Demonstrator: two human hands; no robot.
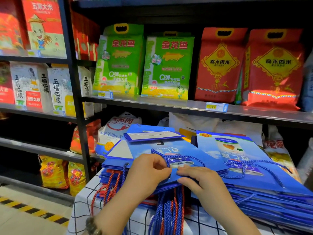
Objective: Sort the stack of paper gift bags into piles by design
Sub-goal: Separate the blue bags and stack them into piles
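- Presently, left hand point(149, 168) pinches the twisted blue cord handle point(162, 156); right hand point(199, 178) pinches the near edge of the flat blue paper gift bag point(177, 148), likely to lift it
- Bag tops the unsorted stack point(111, 173), beside the matching blue pile point(271, 195)

Left hand point(149, 168) and right hand point(199, 178) pinching near edge of top blue gift bag point(186, 152), blue pile point(254, 181) beside

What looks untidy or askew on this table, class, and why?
The cord handles of the left stack of bags dangle over the front edge of the table, red and blue tangled together. That stack is fanned out, its edges not aligned. Nothing looks torn.
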